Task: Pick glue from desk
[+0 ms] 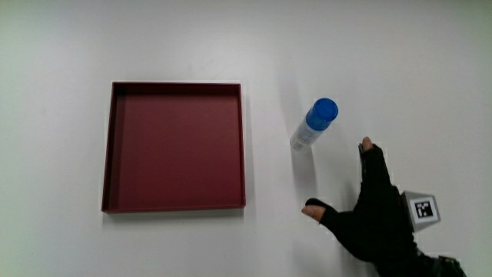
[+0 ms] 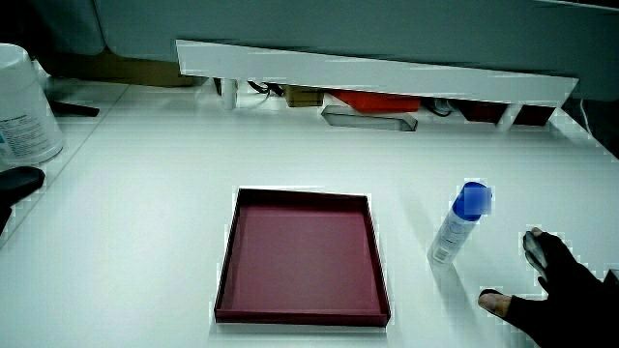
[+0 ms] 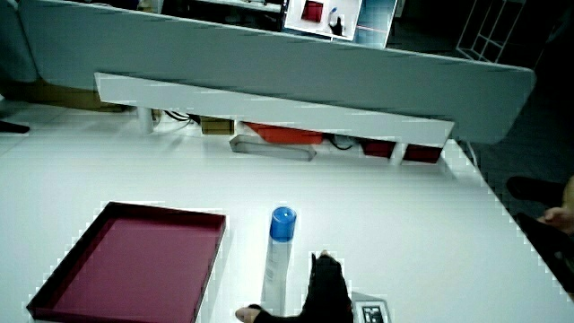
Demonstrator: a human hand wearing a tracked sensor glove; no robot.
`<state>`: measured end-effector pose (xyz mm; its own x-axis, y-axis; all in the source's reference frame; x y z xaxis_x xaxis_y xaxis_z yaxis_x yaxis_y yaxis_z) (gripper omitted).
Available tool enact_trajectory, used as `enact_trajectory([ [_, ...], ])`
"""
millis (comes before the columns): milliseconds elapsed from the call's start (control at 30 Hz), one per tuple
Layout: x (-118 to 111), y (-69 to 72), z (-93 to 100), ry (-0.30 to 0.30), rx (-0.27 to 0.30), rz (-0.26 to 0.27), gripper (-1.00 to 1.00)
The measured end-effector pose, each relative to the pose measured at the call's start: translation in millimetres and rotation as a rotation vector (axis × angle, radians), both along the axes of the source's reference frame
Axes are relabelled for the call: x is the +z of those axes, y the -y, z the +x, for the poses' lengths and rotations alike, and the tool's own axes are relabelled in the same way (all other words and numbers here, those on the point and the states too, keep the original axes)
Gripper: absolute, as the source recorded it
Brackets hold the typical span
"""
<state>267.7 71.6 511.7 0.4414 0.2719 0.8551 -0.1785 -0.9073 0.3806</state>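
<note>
The glue (image 1: 314,124) is a white bottle with a blue cap, standing upright on the white table beside the dark red tray (image 1: 109,146). Both side views show the glue (image 2: 456,223) (image 3: 279,258) upright too. The gloved hand (image 1: 367,208) is on the table nearer to the person than the glue, with thumb and forefinger spread wide. It holds nothing and does not touch the bottle. Both side views show the hand (image 2: 542,280) (image 3: 309,296) beside the bottle's base. A patterned cube (image 1: 421,209) sits on its back.
The shallow red tray (image 2: 232,251) (image 3: 54,278) has nothing in it. A low white partition (image 2: 387,72) (image 3: 269,103) runs along the table's edge farthest from the person. A white tub (image 2: 24,106) stands near a table corner.
</note>
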Motion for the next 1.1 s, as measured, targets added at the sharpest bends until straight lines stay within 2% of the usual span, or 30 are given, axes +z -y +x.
enact_trajectory([
  [300, 2, 40.2, -6.7, 0.090, 0.042, -0.079, 0.00],
  [333, 3, 43.0, -8.2, 0.081, 0.057, -0.108, 0.00],
  [367, 1, 47.7, -13.0, 0.123, 0.044, -0.082, 0.00],
  [400, -2, 50.8, -16.7, 0.117, 0.051, -0.107, 0.00],
  [567, 4, 66.5, -27.7, 0.136, 0.040, -0.111, 0.00],
  [667, 8, 73.3, -34.3, 0.146, 0.040, -0.126, 0.00],
  [767, 11, 79.3, -41.1, 0.159, 0.027, -0.118, 0.00],
  [1033, 15, 82.1, -43.4, 0.202, 0.036, -0.095, 0.00],
  [1067, 14, 81.9, -43.4, 0.220, 0.041, -0.079, 0.06],
  [1100, 17, 81.5, -41.2, 0.204, 0.046, -0.082, 0.11],
])
